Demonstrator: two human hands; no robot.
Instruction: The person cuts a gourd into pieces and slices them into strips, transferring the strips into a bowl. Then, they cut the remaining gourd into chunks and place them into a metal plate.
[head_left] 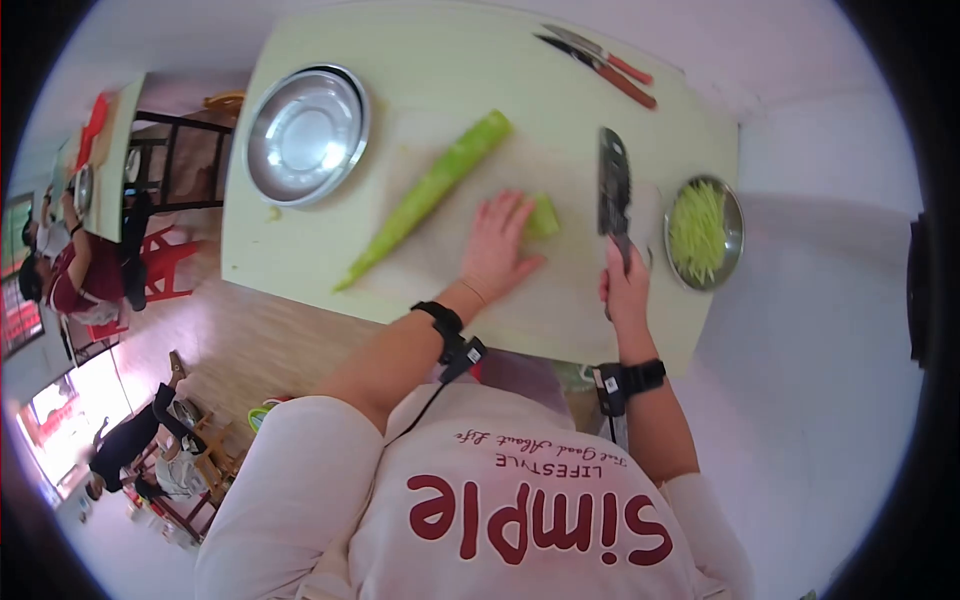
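Note:
My left hand [498,243] rests on the pale cutting board [440,240], its fingers bent against a short green vegetable piece [542,216]. A long, peeled green stalk [428,197] lies diagonally on the board to the left of that hand. In my right hand [626,284] is the handle of a dark-bladed knife [613,185], its blade pointing away from me, to the right of the short piece and apart from it. Beyond the knife, a metal bowl [735,232] at the right holds thin green shreds [698,232].
Nested metal bowls [305,138] stand at the table's back left. A dark-bladed knife [598,68] and a red-handled tool [620,66] lie at the back right. A wall [830,270] borders the right side. Other people [90,270] are at the far left.

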